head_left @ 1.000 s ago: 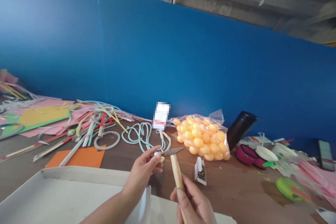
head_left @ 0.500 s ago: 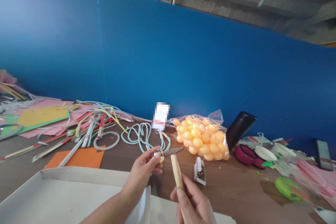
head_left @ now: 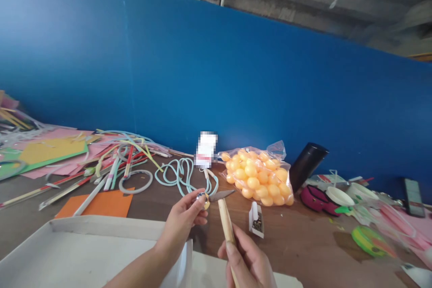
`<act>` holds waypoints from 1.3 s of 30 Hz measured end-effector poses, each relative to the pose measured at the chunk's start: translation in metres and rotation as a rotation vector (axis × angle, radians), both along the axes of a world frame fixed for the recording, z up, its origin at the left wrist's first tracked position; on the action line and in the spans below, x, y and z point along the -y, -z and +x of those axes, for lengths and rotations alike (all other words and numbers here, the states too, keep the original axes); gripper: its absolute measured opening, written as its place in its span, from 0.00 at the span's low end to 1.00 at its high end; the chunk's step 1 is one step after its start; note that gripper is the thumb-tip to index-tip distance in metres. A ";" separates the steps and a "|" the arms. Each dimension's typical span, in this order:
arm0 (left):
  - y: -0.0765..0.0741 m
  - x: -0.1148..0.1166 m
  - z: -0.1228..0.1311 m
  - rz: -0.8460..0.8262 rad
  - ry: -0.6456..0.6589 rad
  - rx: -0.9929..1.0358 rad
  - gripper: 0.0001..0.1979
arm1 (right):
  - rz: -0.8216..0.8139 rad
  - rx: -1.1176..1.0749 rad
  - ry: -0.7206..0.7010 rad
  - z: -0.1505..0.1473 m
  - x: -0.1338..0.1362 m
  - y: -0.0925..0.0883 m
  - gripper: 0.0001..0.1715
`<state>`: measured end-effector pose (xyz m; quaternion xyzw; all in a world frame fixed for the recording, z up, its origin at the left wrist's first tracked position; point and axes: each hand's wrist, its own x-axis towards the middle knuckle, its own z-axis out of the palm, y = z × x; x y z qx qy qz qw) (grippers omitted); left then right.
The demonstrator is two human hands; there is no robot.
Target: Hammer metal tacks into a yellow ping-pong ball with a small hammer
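My left hand (head_left: 185, 216) pinches a small pointed blade (head_left: 222, 195) by its rounded, shiny silver-and-gold end. The blade's tip points right, toward the bag of balls. In my right hand (head_left: 248, 261) is a pale wooden stick (head_left: 225, 220), held upright at a slight tilt with the thumb along it. The stick's top end is just below the blade; I cannot tell whether the two touch. To the right of the stick stands a small open white box (head_left: 256, 220) of little dark metal pieces.
Behind the hands lie a clear bag of orange balls (head_left: 258, 175), coiled light-blue cord (head_left: 173, 173) and a black bottle (head_left: 308, 164). A white tray (head_left: 108, 222) sits at front left, near orange paper (head_left: 97, 204). A green tape roll (head_left: 367, 241) is at the right.
The view has shifted very slightly. Both hands keep the same hold on the blade and the wooden stick, in nearly the same positions.
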<state>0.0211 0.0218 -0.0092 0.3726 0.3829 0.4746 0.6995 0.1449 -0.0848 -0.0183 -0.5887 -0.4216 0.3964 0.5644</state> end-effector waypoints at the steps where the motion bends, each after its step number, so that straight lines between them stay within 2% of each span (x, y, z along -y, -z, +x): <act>1: 0.000 0.000 0.000 0.003 -0.001 -0.001 0.24 | 0.002 -0.003 0.012 -0.001 0.000 -0.001 0.31; 5: 0.002 0.001 -0.001 0.019 0.003 0.011 0.24 | 0.002 -0.002 0.062 -0.002 0.001 -0.001 0.32; 11: 0.000 0.002 -0.001 0.028 0.010 -0.001 0.24 | -0.010 -0.029 0.003 -0.003 0.000 0.001 0.33; 17: -0.003 0.003 -0.001 0.012 0.012 -0.011 0.25 | -0.010 -0.013 0.022 -0.002 0.001 0.000 0.32; 22: -0.001 0.003 -0.001 0.026 0.015 -0.004 0.24 | -0.006 -0.003 -0.039 -0.001 0.001 0.000 0.32; 29: -0.003 0.003 -0.001 0.027 0.008 -0.012 0.25 | -0.018 -0.022 0.004 -0.002 0.001 0.000 0.34; 39: -0.009 0.007 -0.001 0.053 0.024 -0.041 0.24 | -0.012 -0.018 -0.009 0.001 0.000 0.002 0.33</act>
